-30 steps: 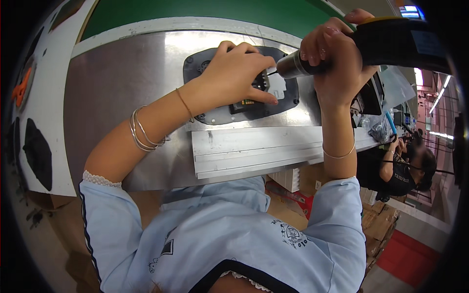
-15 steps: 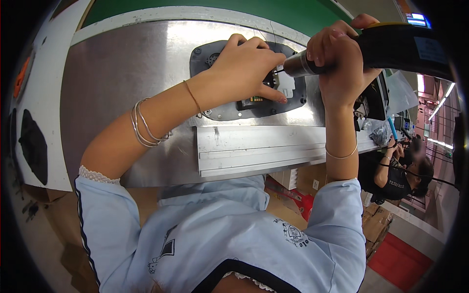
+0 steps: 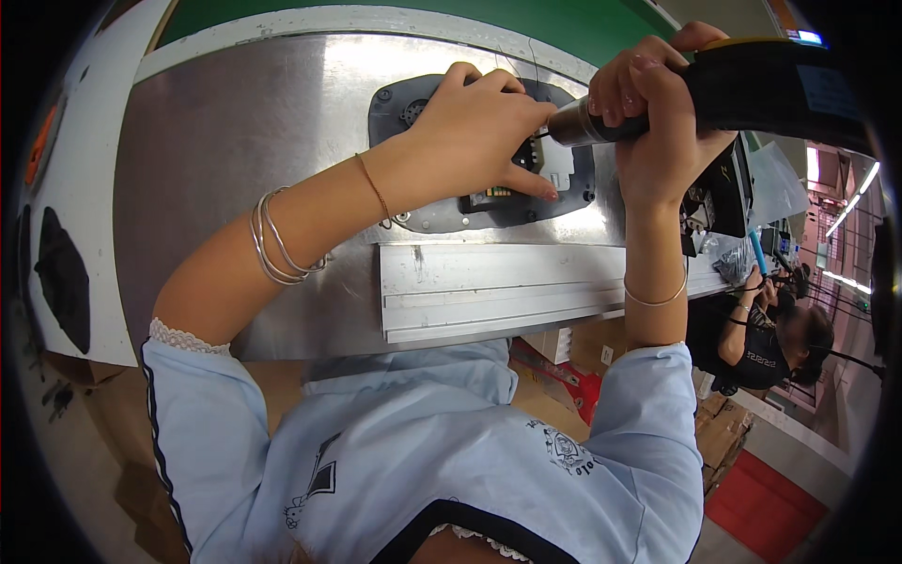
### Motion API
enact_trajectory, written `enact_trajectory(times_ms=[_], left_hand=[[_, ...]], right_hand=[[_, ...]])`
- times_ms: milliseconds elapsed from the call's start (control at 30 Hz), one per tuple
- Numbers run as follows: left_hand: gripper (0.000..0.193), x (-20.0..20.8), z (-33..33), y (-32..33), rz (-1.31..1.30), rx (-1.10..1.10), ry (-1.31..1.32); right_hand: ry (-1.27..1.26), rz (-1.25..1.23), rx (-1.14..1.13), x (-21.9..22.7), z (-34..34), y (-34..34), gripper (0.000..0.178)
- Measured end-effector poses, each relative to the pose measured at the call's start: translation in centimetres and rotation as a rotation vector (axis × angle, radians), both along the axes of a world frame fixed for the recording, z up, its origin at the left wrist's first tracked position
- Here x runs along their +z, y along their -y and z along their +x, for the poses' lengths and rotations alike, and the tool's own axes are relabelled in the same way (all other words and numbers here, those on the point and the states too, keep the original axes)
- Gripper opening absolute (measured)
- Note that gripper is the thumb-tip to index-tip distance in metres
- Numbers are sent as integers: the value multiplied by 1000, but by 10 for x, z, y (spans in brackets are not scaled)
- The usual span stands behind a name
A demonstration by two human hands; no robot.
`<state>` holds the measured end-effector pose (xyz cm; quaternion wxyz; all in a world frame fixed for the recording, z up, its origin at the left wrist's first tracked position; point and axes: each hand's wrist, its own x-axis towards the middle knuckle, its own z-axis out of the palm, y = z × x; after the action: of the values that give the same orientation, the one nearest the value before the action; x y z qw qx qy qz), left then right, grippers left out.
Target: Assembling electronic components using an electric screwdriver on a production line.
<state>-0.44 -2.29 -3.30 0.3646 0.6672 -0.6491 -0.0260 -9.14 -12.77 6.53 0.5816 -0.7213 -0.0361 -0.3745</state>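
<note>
Screwdriver [image 3: 752, 89], black powered type, is wrapped tight in her right hand [image 3: 662, 122], fingers closed round the silver nose, bit aimed at the grey oval housing [image 3: 442, 211] on the steel bench [image 3: 235, 141]. Left hand [image 3: 474, 127] lies flat over the housing, fingers spread and pressing, gripping nothing, thumb beside the white insert [image 3: 559, 164].

To do this well, I'd say: keep the bit square to the screw, keep the left hand's weight on the part so it can't spin, fingertips clear of the tip.

Aluminium rail [image 3: 507, 287] sits at the bench's near edge. Brown cartons [image 3: 573, 343] and a red pack [image 3: 583, 381] below the bench; their print is too small to make out. Orange label [image 3: 39, 146] far left on the white surface.
</note>
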Motion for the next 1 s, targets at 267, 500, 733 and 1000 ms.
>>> enact_trajectory(times_ms=[267,500,733,1000], left_hand=[[62,0,-2,-1,-27,-9,-6],[63,10,-1,-7,20,-7,1],[64,17,0,-9,100,-36,2],[66,24,-1,-7,111,-35,32]], right_hand=[[91,28,77,28,-31,15,33],[100,-117,-533,79,-159,65,2],[203,-90,-668,86,-198,105,18],[180,-301,-788,78,-186,146,25]])
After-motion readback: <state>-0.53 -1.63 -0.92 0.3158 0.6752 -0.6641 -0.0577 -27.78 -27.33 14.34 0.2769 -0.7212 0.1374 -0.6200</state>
